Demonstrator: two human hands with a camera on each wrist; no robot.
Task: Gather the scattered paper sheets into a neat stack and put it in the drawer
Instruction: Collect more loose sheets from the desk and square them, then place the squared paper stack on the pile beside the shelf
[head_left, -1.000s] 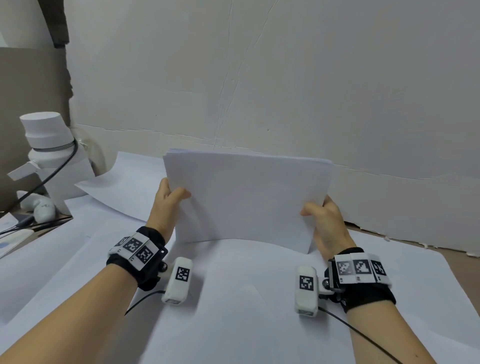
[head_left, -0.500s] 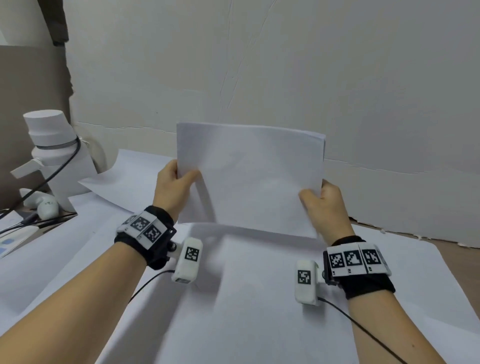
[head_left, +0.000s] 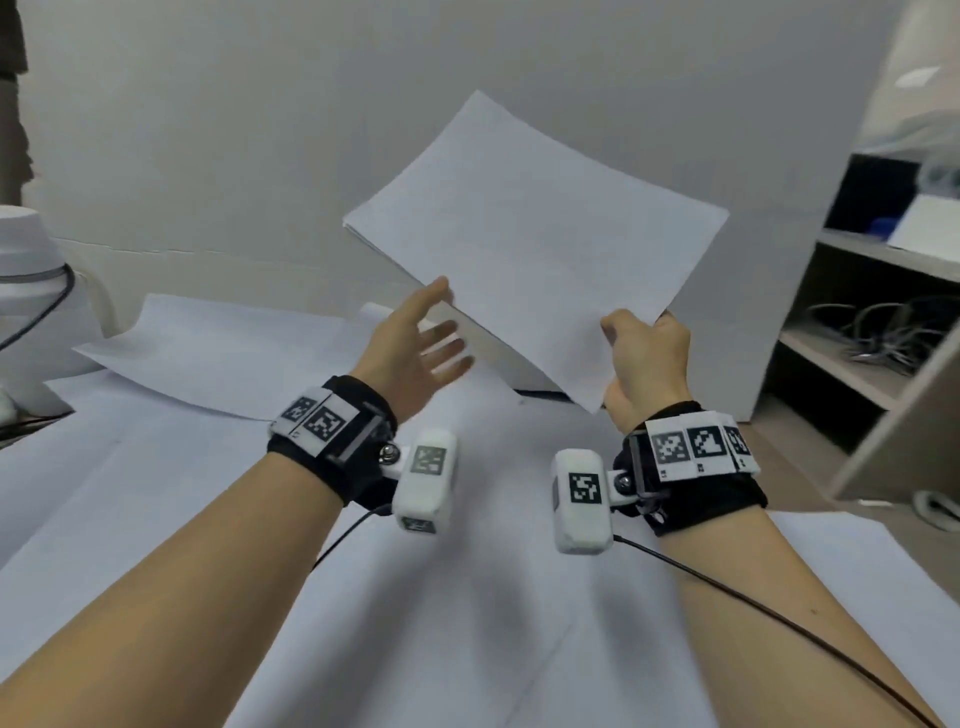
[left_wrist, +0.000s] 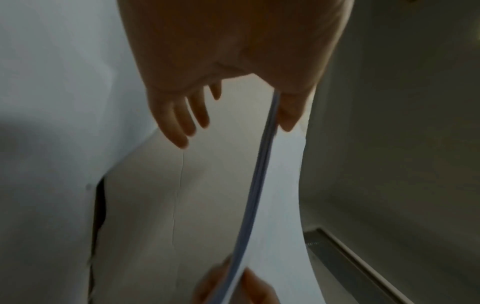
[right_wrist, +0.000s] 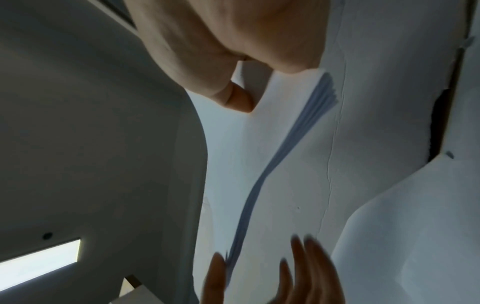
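Paper stack (head_left: 540, 244): thin matt white sheets, smooth, layered edges visible in both wrist views. Counter (head_left: 467, 597): covered in large matt white paper sheets, lightly creased. Back wall (head_left: 260, 130): matt white board, hairline cracks and a torn lower edge. Wrist straps (head_left: 691, 499): black cloth carrying matt printed marker tags. Wrist cameras (head_left: 579, 499): smooth white plastic housings with small shiny metal joints. Shelf unit (head_left: 857, 338): matt grey-brown laminate boards. Cable (head_left: 779, 618): black, smooth-sheathed.
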